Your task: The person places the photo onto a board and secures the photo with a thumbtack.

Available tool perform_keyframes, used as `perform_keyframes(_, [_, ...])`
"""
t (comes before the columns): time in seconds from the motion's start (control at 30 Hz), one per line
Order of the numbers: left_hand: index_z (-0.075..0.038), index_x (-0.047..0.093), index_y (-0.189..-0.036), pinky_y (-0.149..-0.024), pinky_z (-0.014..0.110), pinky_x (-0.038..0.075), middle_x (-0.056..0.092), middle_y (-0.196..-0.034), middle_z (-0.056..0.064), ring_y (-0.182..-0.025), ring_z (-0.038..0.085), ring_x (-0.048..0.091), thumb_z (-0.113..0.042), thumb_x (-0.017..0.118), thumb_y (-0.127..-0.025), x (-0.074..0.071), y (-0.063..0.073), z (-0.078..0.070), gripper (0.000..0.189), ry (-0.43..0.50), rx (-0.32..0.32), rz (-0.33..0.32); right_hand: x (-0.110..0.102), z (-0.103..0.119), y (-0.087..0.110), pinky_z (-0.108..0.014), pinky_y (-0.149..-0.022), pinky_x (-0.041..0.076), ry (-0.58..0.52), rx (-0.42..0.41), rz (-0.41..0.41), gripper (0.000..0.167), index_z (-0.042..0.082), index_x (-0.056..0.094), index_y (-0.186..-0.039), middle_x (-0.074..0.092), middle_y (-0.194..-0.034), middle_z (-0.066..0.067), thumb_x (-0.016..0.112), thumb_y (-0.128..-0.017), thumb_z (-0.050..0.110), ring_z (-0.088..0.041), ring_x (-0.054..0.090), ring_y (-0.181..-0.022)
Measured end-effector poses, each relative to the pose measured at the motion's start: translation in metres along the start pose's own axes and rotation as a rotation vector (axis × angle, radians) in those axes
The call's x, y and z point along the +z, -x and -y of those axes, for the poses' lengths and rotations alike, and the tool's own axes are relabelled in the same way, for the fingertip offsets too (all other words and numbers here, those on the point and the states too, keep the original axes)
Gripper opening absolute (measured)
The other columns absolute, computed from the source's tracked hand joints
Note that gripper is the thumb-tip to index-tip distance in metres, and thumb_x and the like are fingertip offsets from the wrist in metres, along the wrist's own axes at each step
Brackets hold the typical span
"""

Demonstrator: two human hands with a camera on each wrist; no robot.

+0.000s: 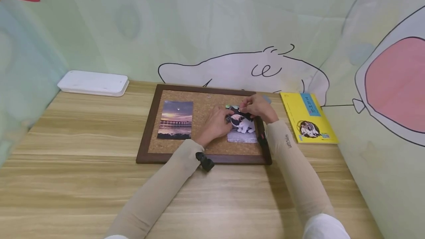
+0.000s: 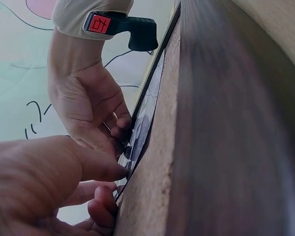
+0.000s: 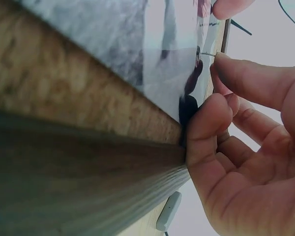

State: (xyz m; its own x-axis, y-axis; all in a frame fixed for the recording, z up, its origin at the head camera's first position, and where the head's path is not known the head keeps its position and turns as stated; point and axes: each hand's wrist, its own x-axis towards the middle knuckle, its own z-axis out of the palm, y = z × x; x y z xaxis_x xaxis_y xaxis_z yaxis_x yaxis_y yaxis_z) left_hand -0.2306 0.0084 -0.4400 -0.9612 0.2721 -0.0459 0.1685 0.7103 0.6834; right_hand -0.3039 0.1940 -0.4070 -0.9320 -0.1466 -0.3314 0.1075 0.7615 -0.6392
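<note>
A photo of a black-and-white kitten (image 1: 245,125) lies on the right part of a cork board (image 1: 209,148) with a dark wooden frame. My left hand (image 1: 216,123) rests at the photo's left edge, thumb and fingertips touching it. Over the photo's upper part, my right hand (image 1: 259,108) pinches a pushpin between thumb and fingertip. Its thin metal needle (image 3: 206,54) points at the photo in the right wrist view; the pin's head is hidden by the fingers. In the left wrist view, the photo's edge (image 2: 143,142) stands slightly off the cork.
A sunset photo (image 1: 176,124) is fixed by a pin (image 1: 178,108) on the board's left part. Right of the board lies a yellow book (image 1: 307,121). A white flat case (image 1: 93,83) sits at the back left of the wooden table (image 1: 83,150), before a printed curtain (image 1: 212,28).
</note>
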Motion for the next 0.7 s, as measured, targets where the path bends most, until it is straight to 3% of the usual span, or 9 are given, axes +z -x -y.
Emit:
perform_keyframes(0.5, [-0.009, 0.067, -0.145, -0.102, 0.046, 0.05, 0.056, -0.139, 0.022, -0.119, 0.032, 0.054, -0.011, 0.071, -0.096, -0.001, 0.002, 0.003, 0.049, -0.006, 0.027, 0.004, 0.008, 0.006, -0.002, -0.022, -0.061, 0.051, 0.1, 0.016, -0.031, 0.008, 0.006, 0.073, -0.102, 0.064, -0.097, -0.007, 0.076, -0.097, 0.01, -0.014, 0.057, -0.073])
perform_keyframes(0.6, [-0.007, 0.07, -0.141, -0.101, 0.045, 0.051, 0.061, -0.134, 0.021, -0.118, 0.032, 0.057, -0.011, 0.071, -0.096, -0.004, 0.001, 0.004, 0.045, -0.02, 0.07, 0.016, 0.008, 0.007, -0.001, -0.022, -0.06, 0.051, 0.112, 0.007, -0.032, 0.007, 0.006, 0.073, -0.101, 0.065, -0.098, -0.008, 0.075, -0.096, 0.01, -0.013, 0.057, -0.071])
perform_keyframes(0.7, [-0.003, 0.073, -0.133, -0.095, 0.044, 0.054, 0.07, -0.119, 0.02, -0.108, 0.031, 0.063, -0.009, 0.071, -0.095, -0.012, -0.001, 0.008, 0.038, -0.031, 0.163, 0.049, 0.008, 0.007, 0.0, -0.023, -0.058, 0.05, 0.127, -0.023, -0.038, 0.007, 0.005, 0.073, -0.1, 0.065, -0.094, -0.007, 0.073, -0.095, 0.009, -0.013, 0.056, -0.069])
